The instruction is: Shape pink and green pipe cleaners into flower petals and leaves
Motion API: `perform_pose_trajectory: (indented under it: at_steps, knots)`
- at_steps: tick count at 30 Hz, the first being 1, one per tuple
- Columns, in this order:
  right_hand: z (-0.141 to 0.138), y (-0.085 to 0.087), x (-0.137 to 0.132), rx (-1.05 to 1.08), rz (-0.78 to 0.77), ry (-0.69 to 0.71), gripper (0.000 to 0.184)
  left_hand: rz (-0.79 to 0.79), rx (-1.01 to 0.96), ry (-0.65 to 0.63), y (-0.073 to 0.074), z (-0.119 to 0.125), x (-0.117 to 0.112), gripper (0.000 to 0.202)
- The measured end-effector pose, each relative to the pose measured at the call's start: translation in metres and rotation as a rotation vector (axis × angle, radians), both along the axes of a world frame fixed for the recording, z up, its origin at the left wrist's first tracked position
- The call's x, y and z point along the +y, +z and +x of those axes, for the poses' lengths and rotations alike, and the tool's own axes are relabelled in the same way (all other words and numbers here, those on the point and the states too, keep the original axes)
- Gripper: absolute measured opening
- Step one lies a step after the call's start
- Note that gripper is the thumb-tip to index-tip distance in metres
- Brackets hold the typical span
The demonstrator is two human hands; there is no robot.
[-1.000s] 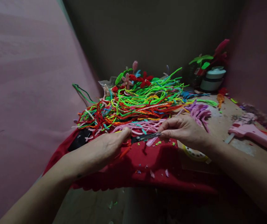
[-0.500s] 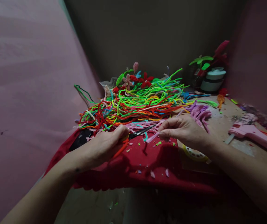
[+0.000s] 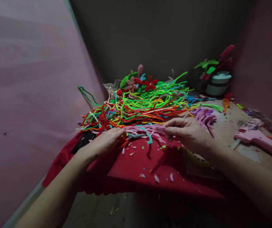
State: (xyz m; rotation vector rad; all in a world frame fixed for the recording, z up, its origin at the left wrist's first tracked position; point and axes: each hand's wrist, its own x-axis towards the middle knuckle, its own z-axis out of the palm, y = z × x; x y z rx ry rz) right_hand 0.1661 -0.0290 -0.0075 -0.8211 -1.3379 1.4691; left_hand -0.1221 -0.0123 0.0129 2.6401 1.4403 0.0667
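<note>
Near bench [image 3: 223,129] front edge, on red cloth [image 3: 138,164]: left hand [image 3: 104,142] closed on scissors [image 3: 136,136], blades pointing right toward pink stem [image 3: 156,129], lying crosswise, pinched in right hand [image 3: 189,134].

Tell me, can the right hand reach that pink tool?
Probably yes. The right hand lies near the pink tool, with only bare table between them, though it grips a pink pipe cleaner.

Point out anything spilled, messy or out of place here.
Small cut scraps lie scattered over the red cloth, by the left hand holding scissors and the right hand pinching a pink pipe cleaner. Behind, the pipe cleaner pile is a loose tangle.
</note>
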Motion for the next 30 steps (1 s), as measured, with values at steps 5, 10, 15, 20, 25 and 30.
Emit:
perform_pose_trajectory:
  at_steps: [5, 10, 15, 20, 25, 30]
  knots:
    - [-0.006, 0.002, -0.002, 0.108, -0.131, -0.008, 0.014, -0.101, -0.473, 0.068, 0.017, 0.046, -0.014, 0.029]
    - [-0.012, 0.007, -0.010, 0.095, -0.146, -0.047, 0.014, -0.264, -1.029, 0.154, 0.016, 0.108, -0.025, 0.027]
    - [-0.009, 0.002, -0.010, 0.088, -0.117, -0.052, 0.021, -0.262, -1.195, 0.174, 0.014, 0.126, -0.013, 0.020]
    - [-0.003, 0.001, -0.004, -0.029, -0.093, -0.055, 0.020, -0.314, -1.108, 0.157, 0.023, 0.123, -0.001, 0.019]
    - [0.001, 0.000, 0.004, -0.117, -0.024, -0.125, 0.016, -0.272, -1.014, 0.095, 0.023, 0.127, 0.005, 0.018]
    - [0.002, -0.002, 0.007, -0.099, -0.085, -0.087, 0.022, -0.361, -1.038, 0.081, 0.019, 0.130, 0.010, 0.021]
